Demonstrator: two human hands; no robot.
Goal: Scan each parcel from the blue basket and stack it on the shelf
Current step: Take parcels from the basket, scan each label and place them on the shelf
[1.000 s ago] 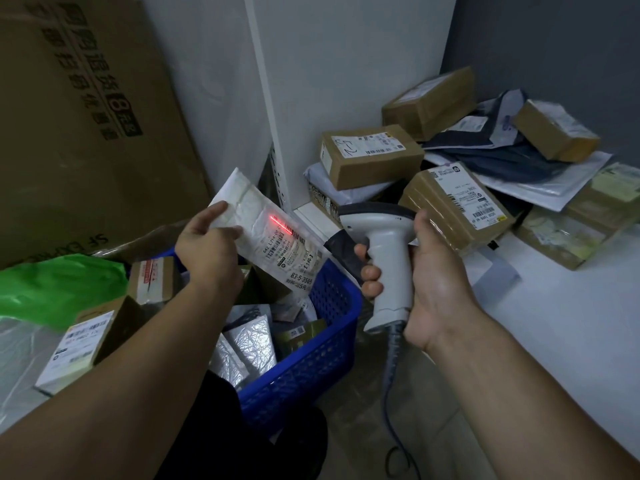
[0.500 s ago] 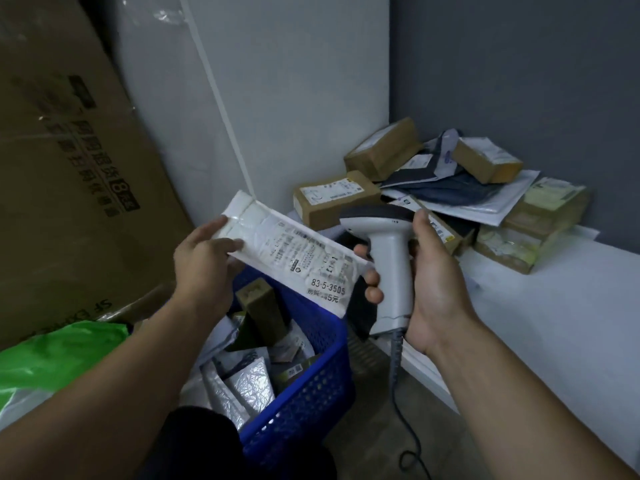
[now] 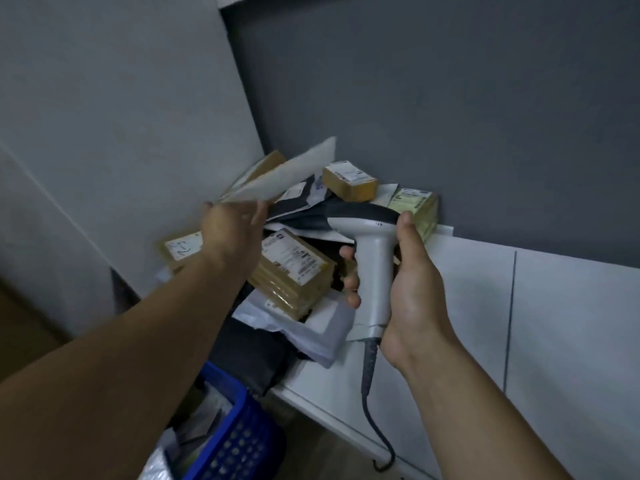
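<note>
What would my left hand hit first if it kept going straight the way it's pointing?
Probably the parcel pile on the shelf. The left hand holds a white parcel that leads; its far edge would likely meet the dark mailer bag or small brown box first. Depth is unclear.
</note>
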